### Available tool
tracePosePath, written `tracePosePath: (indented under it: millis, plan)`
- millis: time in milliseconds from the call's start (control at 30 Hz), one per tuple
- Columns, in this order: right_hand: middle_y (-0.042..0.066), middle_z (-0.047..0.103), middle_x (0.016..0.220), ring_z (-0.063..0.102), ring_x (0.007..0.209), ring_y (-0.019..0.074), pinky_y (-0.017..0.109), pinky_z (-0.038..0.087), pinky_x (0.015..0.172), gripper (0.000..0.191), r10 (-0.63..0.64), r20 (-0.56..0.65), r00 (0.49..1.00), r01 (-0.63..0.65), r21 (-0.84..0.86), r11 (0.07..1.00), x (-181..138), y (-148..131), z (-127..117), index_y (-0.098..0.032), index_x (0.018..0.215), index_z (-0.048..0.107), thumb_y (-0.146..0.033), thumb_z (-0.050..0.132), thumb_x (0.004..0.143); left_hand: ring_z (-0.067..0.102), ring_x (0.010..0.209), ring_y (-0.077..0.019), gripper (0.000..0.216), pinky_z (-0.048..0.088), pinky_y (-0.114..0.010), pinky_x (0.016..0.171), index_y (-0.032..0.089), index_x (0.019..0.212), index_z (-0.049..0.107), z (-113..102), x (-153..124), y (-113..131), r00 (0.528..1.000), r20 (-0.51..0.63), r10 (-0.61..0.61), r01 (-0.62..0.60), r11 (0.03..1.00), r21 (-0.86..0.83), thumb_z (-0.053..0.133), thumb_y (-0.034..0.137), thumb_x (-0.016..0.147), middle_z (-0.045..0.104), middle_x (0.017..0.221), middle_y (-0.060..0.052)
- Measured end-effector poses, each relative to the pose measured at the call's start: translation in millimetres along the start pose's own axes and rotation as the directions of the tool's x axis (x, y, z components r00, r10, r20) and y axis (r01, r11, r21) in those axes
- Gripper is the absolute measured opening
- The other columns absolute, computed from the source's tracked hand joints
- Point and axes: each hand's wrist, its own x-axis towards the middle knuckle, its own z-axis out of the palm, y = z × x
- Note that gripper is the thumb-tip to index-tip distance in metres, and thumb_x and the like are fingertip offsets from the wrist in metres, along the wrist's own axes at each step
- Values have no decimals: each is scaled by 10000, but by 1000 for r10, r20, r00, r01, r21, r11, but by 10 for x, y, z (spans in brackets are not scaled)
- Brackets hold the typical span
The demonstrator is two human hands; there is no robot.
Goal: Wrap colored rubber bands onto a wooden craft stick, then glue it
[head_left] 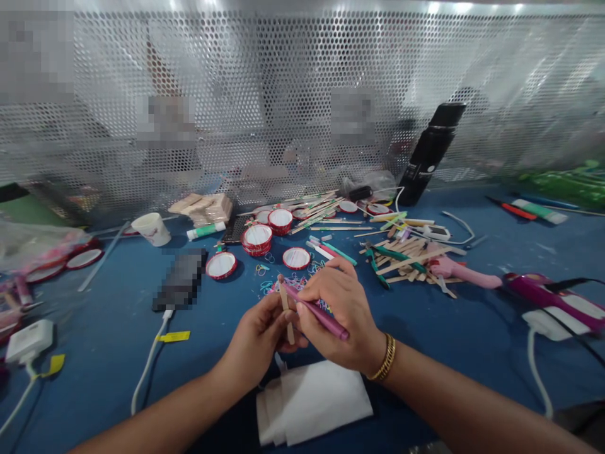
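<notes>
My left hand (262, 328) is closed on a flat wooden craft stick (284, 299), held upright over the table's middle. A small dark bit sits at the stick's top end. In my right hand (338, 309), a pink pen-like tool (326, 320) is gripped like a pencil, its tip close to the stick's upper part. Whether the tip touches the stick, I cannot tell. Below my hands lie folded white sheets (326, 400). Small colourful loops (269, 285) are scattered just behind my hands, partly hidden by them.
Red-rimmed round lids (297, 257) and a paper cup (152, 229) stand farther back. A heap of wooden sticks (409, 258) with green-handled pliers (375, 265) lies to the right, near a pink glue gun (466, 272). A black bottle (428, 157) leans against the perforated metal screen (293, 75). A phone (180, 279) lies left.
</notes>
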Motion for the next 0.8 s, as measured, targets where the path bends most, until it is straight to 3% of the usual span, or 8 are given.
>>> tracePosePath:
  millis: [433, 533, 800]
  plan:
    - [-6, 615, 710, 592, 695, 165, 414, 417, 862, 69, 29, -15, 999, -29, -58, 998, 6, 49, -10, -209, 769, 537, -146, 557, 789, 684, 644, -154, 387, 532, -226, 559, 182, 980, 607, -20, 15, -25, 1000, -14, -7, 7, 1000, -1, 721, 499, 789, 718, 817, -33]
    - [-11, 622, 714, 596, 692, 160, 412, 417, 871, 76, 4, -50, 999, -5, -35, 999, 1, 41, -10, -216, 789, 539, -143, 563, 791, 681, 637, -160, 397, 522, -221, 539, 179, 957, 601, -11, 11, -16, 1000, -21, -17, 17, 1000, -4, 733, 506, 773, 709, 798, -31]
    - [-13, 621, 711, 590, 683, 152, 407, 409, 875, 67, -3, 0, 1000, 3, -8, 1000, -5, -17, 0, -218, 780, 542, -153, 549, 795, 595, 598, -125, 412, 495, -200, 535, 178, 993, 642, -20, 14, -47, 1000, 23, 18, -18, 1000, 12, 696, 539, 802, 670, 684, -10]
